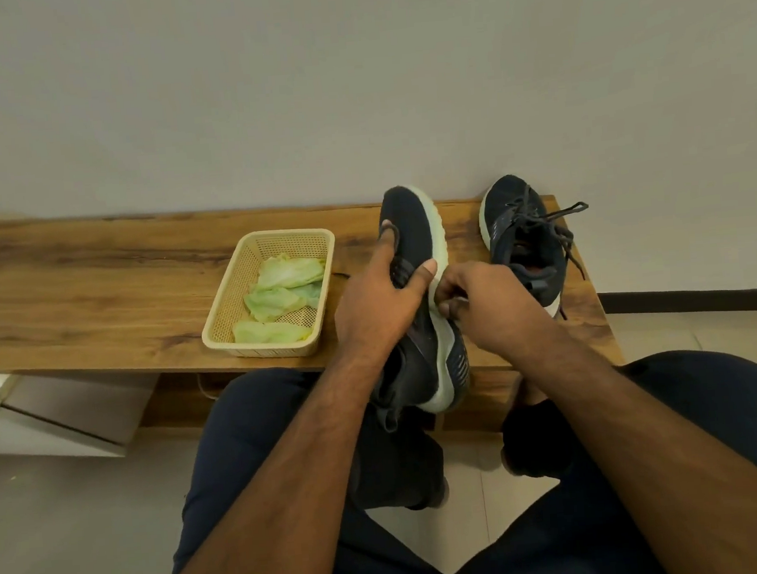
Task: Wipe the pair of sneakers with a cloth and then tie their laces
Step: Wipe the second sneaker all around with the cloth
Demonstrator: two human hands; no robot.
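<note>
held shoe: a dark sneaker (413,238) with a pale sole, centre of the frame, tipped on its side with the toe toward the wall and the heel over our lap; the sole faces right.
left hand: our left hand (382,295) grips the upper, fingers curled over the top, thumb near the sole edge.
right hand: our right hand (482,301) sits against the sole at mid-length, fingers bunched and curled as if pinching something small and pale; we cannot tell what it is.
second shoe: the other sneaker (522,239) stands upright on the bench (95,282), right of centre, just beside the held one, laces (562,222) loose and trailing.
basket: a beige basket (268,238) left of centre on the bench, holding green cloths (286,285).
background: a plain wall (351,85) fills the upper frame.
</note>
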